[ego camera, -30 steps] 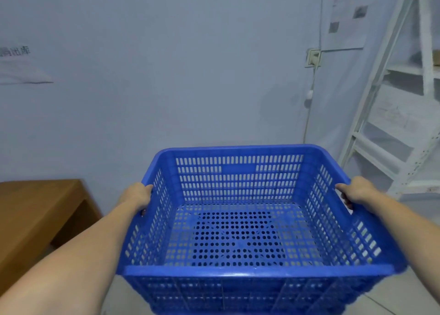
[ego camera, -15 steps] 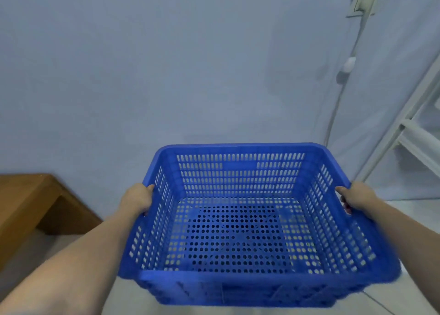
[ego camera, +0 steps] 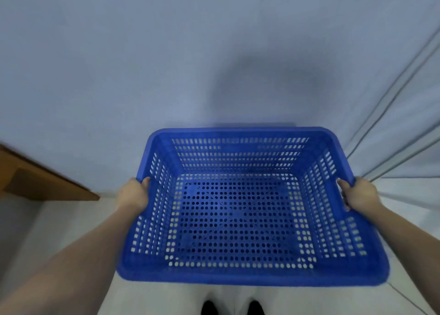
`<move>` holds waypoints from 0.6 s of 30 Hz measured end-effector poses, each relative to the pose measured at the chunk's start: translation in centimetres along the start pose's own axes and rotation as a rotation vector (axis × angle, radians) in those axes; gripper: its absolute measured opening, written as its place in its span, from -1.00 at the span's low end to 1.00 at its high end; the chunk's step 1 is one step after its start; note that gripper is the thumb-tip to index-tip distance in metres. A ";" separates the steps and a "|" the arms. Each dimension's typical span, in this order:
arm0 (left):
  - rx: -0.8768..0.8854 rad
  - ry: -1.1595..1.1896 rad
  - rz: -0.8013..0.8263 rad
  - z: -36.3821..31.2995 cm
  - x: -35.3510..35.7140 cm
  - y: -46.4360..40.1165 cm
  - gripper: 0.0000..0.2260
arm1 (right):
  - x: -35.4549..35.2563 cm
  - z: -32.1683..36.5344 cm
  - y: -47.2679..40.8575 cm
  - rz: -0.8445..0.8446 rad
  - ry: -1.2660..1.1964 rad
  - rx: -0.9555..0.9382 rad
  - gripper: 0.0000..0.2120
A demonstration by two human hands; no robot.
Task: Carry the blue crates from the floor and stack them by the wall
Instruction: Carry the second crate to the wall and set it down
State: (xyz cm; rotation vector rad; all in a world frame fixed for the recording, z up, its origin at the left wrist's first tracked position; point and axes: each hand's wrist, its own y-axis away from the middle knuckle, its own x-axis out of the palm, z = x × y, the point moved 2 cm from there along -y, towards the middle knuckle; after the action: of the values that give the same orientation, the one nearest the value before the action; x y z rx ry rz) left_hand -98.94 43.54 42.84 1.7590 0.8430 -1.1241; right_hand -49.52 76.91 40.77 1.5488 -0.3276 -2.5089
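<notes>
I hold one empty blue perforated crate (ego camera: 238, 221) in front of me, level, above the pale floor. My left hand (ego camera: 133, 194) grips its left rim and my right hand (ego camera: 360, 194) grips its right rim. The crate's far edge is close to the plain wall (ego camera: 166, 64). A thin blue strip (ego camera: 256, 124) shows just beyond the far rim; I cannot tell what it is. The image is blurred by motion.
A brown wooden piece of furniture (ego camera: 35, 179) stands at the left against the wall. Grey cables or rails (ego camera: 392, 124) run diagonally at the right. The tips of my dark shoes (ego camera: 232, 307) show on the light floor (ego camera: 59, 219) below the crate.
The view has tilted down and I have moved closer to the wall. The crate has come lower, the shelf and socket have left the view, and my shoes now show.
</notes>
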 end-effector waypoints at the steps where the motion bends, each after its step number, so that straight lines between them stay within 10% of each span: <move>1: 0.004 -0.031 0.004 0.2 1.2 -1.1 -0.50 | 1.4 -0.2 -0.7 0.013 0.001 0.001 -0.55; 18: -0.066 0.111 -0.012 3.7 18.0 -10.9 -0.50 | 17.5 -4.2 -7.0 0.020 0.012 0.052 -0.50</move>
State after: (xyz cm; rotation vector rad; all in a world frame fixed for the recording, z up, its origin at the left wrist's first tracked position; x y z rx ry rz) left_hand -103.09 46.09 22.04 1.7769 0.9486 -1.0024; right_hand -53.72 78.64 21.99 1.5712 -0.4080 -2.4942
